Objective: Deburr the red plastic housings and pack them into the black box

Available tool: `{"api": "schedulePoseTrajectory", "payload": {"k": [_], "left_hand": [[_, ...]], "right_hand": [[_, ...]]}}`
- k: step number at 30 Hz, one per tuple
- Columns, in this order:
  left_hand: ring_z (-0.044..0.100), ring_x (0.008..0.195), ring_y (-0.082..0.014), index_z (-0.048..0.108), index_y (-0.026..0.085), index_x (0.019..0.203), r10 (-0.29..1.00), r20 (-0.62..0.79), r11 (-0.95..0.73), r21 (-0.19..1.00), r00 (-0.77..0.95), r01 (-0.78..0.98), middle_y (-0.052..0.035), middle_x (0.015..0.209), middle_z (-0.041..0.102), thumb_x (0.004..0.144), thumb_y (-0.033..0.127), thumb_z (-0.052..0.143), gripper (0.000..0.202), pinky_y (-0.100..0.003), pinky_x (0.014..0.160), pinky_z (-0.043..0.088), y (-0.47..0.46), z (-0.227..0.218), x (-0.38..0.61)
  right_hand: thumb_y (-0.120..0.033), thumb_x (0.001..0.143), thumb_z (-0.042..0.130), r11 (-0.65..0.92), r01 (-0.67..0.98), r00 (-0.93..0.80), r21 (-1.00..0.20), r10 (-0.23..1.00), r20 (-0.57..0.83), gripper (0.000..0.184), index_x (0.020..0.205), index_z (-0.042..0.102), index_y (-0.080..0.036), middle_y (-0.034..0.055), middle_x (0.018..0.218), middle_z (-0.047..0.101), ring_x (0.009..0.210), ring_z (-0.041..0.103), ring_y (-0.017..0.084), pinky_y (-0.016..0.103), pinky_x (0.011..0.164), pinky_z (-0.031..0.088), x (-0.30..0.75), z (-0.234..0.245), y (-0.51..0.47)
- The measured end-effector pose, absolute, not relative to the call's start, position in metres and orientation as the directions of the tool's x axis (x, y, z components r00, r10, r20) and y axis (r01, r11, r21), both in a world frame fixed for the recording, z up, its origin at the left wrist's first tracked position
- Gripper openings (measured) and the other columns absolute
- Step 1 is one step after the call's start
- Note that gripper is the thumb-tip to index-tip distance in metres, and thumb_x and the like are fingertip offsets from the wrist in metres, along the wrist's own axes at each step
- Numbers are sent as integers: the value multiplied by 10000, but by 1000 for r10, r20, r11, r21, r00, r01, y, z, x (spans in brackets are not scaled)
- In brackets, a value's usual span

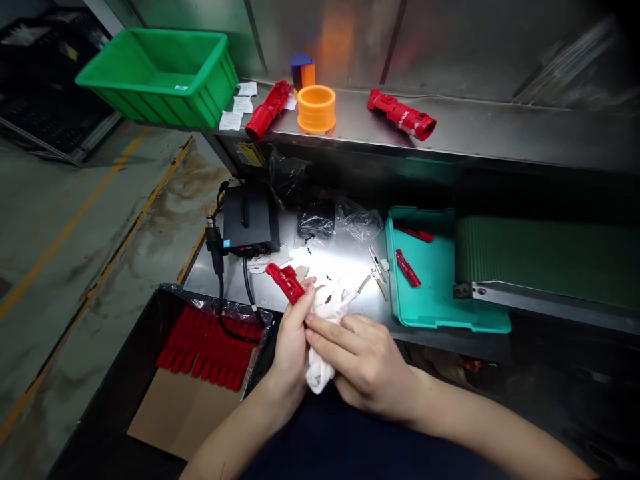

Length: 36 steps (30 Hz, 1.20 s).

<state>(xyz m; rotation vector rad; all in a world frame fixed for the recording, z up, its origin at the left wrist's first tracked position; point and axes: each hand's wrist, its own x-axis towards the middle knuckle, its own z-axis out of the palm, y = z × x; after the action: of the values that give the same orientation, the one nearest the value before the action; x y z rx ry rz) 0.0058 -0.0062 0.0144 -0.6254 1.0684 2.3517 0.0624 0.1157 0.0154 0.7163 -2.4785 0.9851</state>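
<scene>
- A stainless steel workbench (330,263) is stretching across the scene, with a green plastic crate (160,77) sitting on the far shelf;
- a plastic-lined carton (103,400) is standing near left, holding rows of red moulded parts (205,347); a teal tray (450,313) is lying right;
- the left hand (293,350) is pinching a red plastic part (285,282) between thumb and fingers, holding it above the bench, its free end sticking out far of the hand;
- the right hand (365,363) is pressing a white cloth (320,370) against it, fingers together, bunching the cloth between both hands.
</scene>
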Motion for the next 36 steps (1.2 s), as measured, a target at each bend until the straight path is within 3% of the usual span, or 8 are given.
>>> {"api": "schedulePoseTrajectory", "payload": {"k": [4, 7, 10, 17, 22, 26, 30, 36], "left_hand": [[712, 830, -192, 672, 167, 848, 202, -618, -696, 455, -759, -556, -32, 805, 706, 898, 261, 683, 108, -402, 918, 602, -17, 19, -6], [705, 903, -213, 666, 172, 818, 182, -551, -713, 497, -815, -495, -49, 803, 696, 943, 270, 615, 166, -448, 944, 593, -23, 24, -10], [692, 892, -199, 669, 181, 823, 177, -537, -701, 520, -825, -489, -48, 825, 689, 957, 289, 584, 192, -427, 957, 576, -23, 22, -8], [642, 880, -174, 665, 205, 873, 216, -364, -650, 639, -906, -412, -22, 849, 657, 947, 326, 600, 156, -366, 997, 509, -20, 15, -4], [587, 746, -176, 660, 222, 853, 307, -235, -693, 609, -922, -386, 1, 710, 562, 987, 421, 520, 278, -422, 973, 528, -23, 26, -10], [601, 813, -201, 684, 229, 895, 179, -40, -690, 707, -983, -155, -21, 775, 609, 997, 475, 500, 324, -458, 1027, 497, -21, 20, -17], [645, 889, -231, 661, 228, 1069, 212, 92, -595, 802, -973, -54, -46, 866, 684, 977, 594, 507, 407, -493, 1067, 466, -21, 3, -22], [697, 1046, -272, 582, 228, 1258, 337, -268, -592, 685, -903, -424, -97, 1117, 704, 919, 673, 585, 559, -437, 930, 572, -26, 12, -16]], "right_hand": [[-110, 928, 576, 499, -341, -910, -797, 38, 414, 389, 1283, 691, -218, 102, 1182, 770, 978, 744, 248, 381, 818, 619, 72, 14, 133], [-217, 983, 626, 297, 3, -957, -955, 277, 84, 217, 1159, 748, -249, 47, 1025, 792, 658, 706, 157, 287, 628, 593, 74, 20, 135], [-271, 998, 605, 183, 38, -995, -982, 96, -20, 265, 1237, 709, -220, 56, 1019, 767, 629, 681, 145, 272, 601, 585, 70, 27, 114], [-113, 918, 464, 522, -164, -986, -837, -83, 141, 422, 1311, 610, -63, 178, 1016, 708, 901, 685, 296, 438, 780, 584, 62, 24, 76], [-317, 986, 595, 63, 76, -991, -995, 111, -69, 225, 1110, 739, -196, 70, 949, 735, 852, 690, 216, 317, 762, 561, 65, 26, 87], [-472, 966, 640, -252, 306, -952, -918, -60, -301, 346, 1164, 717, -198, 14, 795, 686, 654, 640, 157, 271, 633, 545, 67, 26, 86], [-447, 917, 722, -129, 185, -982, -974, -2, -187, 322, 1098, 712, -181, 41, 872, 708, 736, 661, 176, 278, 669, 545, 64, 21, 85], [-179, 919, 724, 505, -306, -888, -807, 155, 433, 467, 1369, 600, -167, 156, 1144, 623, 1024, 674, 243, 353, 863, 584, 55, 3, 97]]}}
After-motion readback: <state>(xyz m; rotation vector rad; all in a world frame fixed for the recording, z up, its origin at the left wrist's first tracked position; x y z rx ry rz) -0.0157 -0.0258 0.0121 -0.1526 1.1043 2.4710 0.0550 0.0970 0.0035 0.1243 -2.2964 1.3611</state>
